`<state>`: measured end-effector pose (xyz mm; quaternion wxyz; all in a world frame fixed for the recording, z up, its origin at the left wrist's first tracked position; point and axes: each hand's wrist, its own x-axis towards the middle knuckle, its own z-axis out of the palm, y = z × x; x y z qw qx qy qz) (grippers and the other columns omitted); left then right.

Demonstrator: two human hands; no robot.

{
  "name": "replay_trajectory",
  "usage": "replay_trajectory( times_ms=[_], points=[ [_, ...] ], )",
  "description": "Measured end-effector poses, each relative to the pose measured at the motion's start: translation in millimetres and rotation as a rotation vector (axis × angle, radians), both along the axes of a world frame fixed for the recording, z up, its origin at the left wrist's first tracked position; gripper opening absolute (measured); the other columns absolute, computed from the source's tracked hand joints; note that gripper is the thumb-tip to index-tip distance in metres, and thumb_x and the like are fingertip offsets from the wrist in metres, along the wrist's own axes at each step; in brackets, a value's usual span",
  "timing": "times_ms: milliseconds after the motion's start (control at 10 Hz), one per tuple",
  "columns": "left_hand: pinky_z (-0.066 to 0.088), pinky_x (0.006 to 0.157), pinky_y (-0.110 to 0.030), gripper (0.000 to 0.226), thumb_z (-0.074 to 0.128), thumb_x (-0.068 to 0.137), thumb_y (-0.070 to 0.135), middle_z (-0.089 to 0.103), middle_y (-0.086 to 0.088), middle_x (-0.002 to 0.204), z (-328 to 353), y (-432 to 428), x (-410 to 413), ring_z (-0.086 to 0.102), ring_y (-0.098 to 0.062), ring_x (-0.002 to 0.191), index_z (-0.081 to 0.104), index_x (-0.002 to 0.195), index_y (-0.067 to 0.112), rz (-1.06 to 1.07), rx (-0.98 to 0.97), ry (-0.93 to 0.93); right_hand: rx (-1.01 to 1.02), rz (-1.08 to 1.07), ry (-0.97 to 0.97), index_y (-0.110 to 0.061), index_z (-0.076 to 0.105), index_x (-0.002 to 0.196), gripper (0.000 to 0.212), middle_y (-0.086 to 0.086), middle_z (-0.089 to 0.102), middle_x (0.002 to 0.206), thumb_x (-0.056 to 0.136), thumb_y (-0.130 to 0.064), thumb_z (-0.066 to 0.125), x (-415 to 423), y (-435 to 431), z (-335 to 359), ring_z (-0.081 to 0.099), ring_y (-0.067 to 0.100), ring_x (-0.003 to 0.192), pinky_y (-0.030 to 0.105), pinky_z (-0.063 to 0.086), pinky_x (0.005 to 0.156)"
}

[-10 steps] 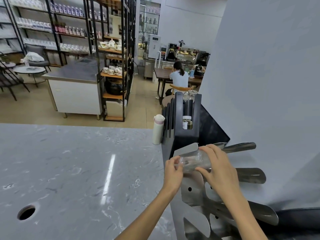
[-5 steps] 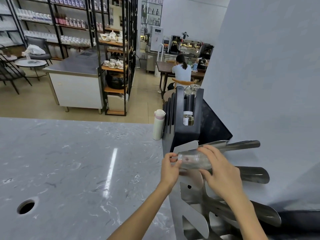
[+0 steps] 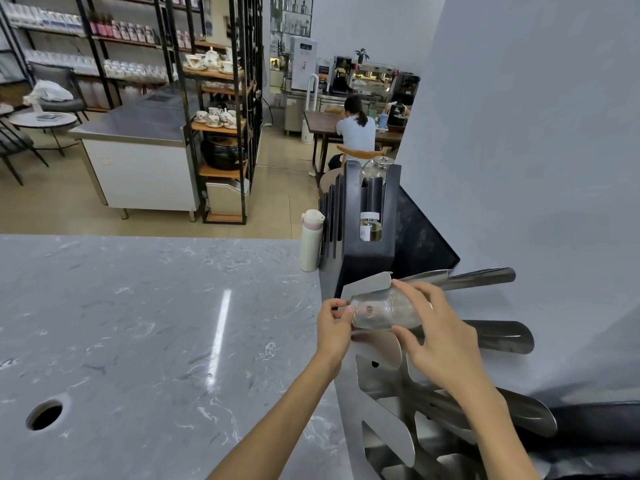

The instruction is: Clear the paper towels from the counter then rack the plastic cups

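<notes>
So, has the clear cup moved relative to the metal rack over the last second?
No clear shift: the cup stays right beside the metal rack's top flap.

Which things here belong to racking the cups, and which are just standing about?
In the job:
clear plastic cup, held on its side
left hand
right hand
metal cup rack

Standing about:
white flask
black holder
small jar in it
counter

Grey marble counter (image 3: 138, 323), white flask (image 3: 311, 241), black holder (image 3: 363, 258), steel rack (image 3: 381, 420)
</notes>
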<state>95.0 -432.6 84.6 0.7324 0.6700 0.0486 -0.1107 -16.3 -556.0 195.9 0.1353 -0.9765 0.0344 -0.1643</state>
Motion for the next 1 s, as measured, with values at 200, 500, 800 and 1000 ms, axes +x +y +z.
replay_trajectory(
  times_ms=[200, 500, 800, 1000],
  points=[
    [0.055, 0.097, -0.039, 0.017, 0.051, 0.104, 0.022, 0.053, -0.009, 0.123, 3, -3, -4, 0.059, -0.027, 0.115, 0.047, 0.120, 0.022, -0.060, 0.003, 0.044, 0.000, -0.135, 0.002, -0.032, 0.041, 0.145, 0.069, -0.001, 0.047, 0.133, 0.085, -0.058, 0.065, 1, 6, 0, 0.060, 0.018, 0.106, 0.027, 0.045, 0.073],
    [0.055, 0.101, -0.048, 0.023, 0.046, 0.105, 0.014, 0.048, -0.016, 0.133, 5, -5, -3, 0.059, -0.033, 0.118, 0.045, 0.128, 0.017, -0.071, 0.085, 0.021, 0.020, -0.133, 0.064, -0.029, 0.034, 0.150, 0.066, 0.001, 0.045, 0.142, 0.093, -0.054, 0.056, -7, 1, 4, 0.060, 0.022, 0.113, 0.031, 0.051, 0.084],
    [0.057, 0.096, -0.046, 0.021, 0.043, 0.106, 0.018, 0.052, -0.015, 0.131, 16, 1, -10, 0.064, -0.032, 0.114, 0.045, 0.127, 0.016, -0.104, 0.089, 0.047, -0.024, -0.209, 0.065, -0.023, 0.031, 0.155, 0.072, 0.002, 0.047, 0.145, 0.095, -0.059, 0.046, -12, 11, 5, 0.061, 0.028, 0.115, 0.041, 0.051, 0.086],
    [0.056, 0.086, -0.033, 0.021, 0.045, 0.106, 0.025, 0.058, -0.009, 0.124, 23, 25, -46, 0.062, -0.020, 0.107, 0.049, 0.125, 0.018, -0.188, 0.027, 0.004, 0.027, -0.117, -0.043, -0.017, 0.027, 0.158, 0.060, 0.006, 0.047, 0.151, 0.104, -0.040, 0.040, -22, 13, 3, 0.047, 0.024, 0.135, 0.042, 0.043, 0.108]
  ],
)
